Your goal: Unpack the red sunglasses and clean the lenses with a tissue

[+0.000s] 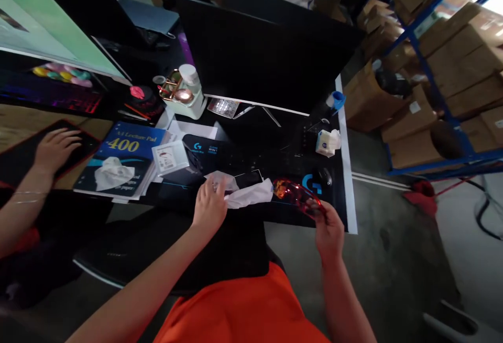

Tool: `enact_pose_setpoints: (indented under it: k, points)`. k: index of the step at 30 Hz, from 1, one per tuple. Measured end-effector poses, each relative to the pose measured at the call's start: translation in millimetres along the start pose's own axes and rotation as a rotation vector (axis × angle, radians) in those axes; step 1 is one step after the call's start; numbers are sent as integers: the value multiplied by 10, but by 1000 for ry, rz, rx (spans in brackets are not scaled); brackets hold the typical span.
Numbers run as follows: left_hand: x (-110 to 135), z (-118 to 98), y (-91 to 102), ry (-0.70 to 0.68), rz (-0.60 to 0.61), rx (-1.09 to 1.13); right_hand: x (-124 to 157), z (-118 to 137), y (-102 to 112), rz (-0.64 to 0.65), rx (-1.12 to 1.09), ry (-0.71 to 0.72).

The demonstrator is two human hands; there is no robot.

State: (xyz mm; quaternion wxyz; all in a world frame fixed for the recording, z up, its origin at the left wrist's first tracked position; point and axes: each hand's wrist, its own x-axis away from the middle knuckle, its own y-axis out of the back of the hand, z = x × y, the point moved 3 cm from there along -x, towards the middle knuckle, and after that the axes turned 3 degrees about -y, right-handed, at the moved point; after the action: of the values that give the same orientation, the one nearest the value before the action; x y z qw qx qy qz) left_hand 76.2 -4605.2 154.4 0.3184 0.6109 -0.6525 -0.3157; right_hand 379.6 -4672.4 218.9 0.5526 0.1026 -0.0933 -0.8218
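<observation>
My right hand (329, 227) pinches one end of a glossy, see-through red curved piece (297, 194), which looks like a goggle lens. It is held up near the desk's front right edge. My left hand (210, 200) has its fingers bent on a crumpled white wrapping (251, 194), soft like cloth or thin paper; the fingertips are slightly blurred. Just behind that wrapping lies a dark flat rectangle (248, 178), like a phone, partly covered. Left of my left hand, a small white box (170, 157) with a printed label rests at the notepad's edge.
A blue lecture pad (131, 141) bears a crumpled tissue (113, 173). A large dark monitor (267, 54) stands behind. A tissue pack (327, 142) and a mouse (325, 176) are at right. Another person's hand (57, 149) rests at far left. Shelves of cartons (458, 60) stand right.
</observation>
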Motion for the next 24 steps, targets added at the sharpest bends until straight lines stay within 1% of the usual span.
enact_pose_setpoints:
  k: [2, 3, 5, 6, 7, 9, 10, 12, 14, 15, 17, 19, 22, 24]
  points:
    - [85, -111, 91, -67, -38, -130, -125, -13, -74, 92, -39, 35]
    - [125, -174, 143, -95, -55, -143, -177, -7, -113, 137, -52, 42]
    - [196, -296, 220, -127, -103, -76, -258, 14, -199, 216, -87, 22]
    - [225, -348, 226, -131, -130, -47, -287, 18, -247, 253, -116, -7]
    - [247, -390, 204, -128, -152, -44, -310, 14, -298, 284, -155, -45]
    - [269, -444, 72, -128, -149, -119, -343, -38, -400, 335, -244, -130]
    - [272, -458, -27, -143, -118, -176, -361, -93, -441, 345, -288, -171]
    - [282, -474, -235, -218, -12, -261, -409, -271, -470, 310, -388, -258]
    - [324, -478, -382, -294, 94, -261, -468, -526, -412, 243, -477, -341]
    - [356, -473, -420, -292, 138, -231, -495, -665, -351, 219, -508, -379]
    - [424, -460, -455, -213, 217, -149, -524, -930, -190, 214, -528, -452]
    - [475, -482, -502, -138, 299, -65, -511, -1138, -15, 231, -520, -521]
    - [455, -620, -699, -139, 408, 50, -445, -1314, 161, 239, -510, -588]
    - [371, -723, -872, -100, 420, 139, -403, -1368, 194, 226, -519, -600]
